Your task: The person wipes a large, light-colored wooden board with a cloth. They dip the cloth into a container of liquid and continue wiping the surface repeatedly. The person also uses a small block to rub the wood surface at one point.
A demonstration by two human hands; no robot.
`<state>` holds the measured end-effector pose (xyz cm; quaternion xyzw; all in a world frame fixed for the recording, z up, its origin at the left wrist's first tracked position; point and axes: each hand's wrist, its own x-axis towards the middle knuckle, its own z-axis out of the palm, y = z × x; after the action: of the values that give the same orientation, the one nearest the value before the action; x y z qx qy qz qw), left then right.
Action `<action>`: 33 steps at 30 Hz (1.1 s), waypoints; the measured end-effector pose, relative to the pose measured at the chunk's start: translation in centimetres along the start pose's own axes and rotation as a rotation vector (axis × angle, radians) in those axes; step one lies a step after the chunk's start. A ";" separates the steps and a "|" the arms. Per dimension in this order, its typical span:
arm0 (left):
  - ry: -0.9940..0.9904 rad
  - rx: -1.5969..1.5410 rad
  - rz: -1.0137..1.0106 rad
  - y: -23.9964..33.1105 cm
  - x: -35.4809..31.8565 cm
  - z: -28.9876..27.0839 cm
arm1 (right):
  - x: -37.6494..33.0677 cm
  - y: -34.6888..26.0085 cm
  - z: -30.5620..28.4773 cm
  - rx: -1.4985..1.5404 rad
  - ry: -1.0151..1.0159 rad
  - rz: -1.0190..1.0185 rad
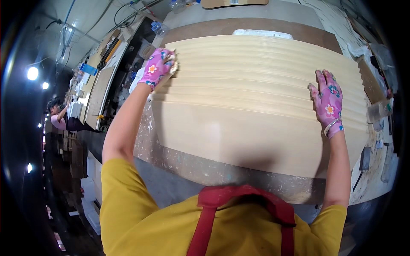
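Left hand (158, 67): curled round pale wad (174, 68)
Right hand (329, 99): spread
Boards (247, 81): might skew if I press unevenly

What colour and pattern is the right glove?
The right glove is pinkish purple with a multicoloured flower print; the head view, the only one, shows it best.

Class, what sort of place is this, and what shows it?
Probably a workshop: pale ridged panelling on a scuffed workbench, and another person at the left beside a stack.
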<state>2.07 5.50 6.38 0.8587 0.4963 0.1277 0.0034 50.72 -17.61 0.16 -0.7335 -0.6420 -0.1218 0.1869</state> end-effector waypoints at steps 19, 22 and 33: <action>-0.180 -0.077 0.224 14.0 5.5 4.4 | -0.1 0.1 0.0 -0.050 -0.034 0.068; -0.021 -0.056 0.331 17.7 5.5 6.1 | 0.0 0.2 0.2 -0.056 -0.023 0.067; -0.043 -0.067 0.180 14.3 4.5 5.9 | 0.1 -0.2 -0.3 -0.068 -0.043 0.052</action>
<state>17.65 2.81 3.56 0.9019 0.4122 0.1254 0.0311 50.56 -17.56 0.47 -0.7584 -0.6220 -0.1230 0.1512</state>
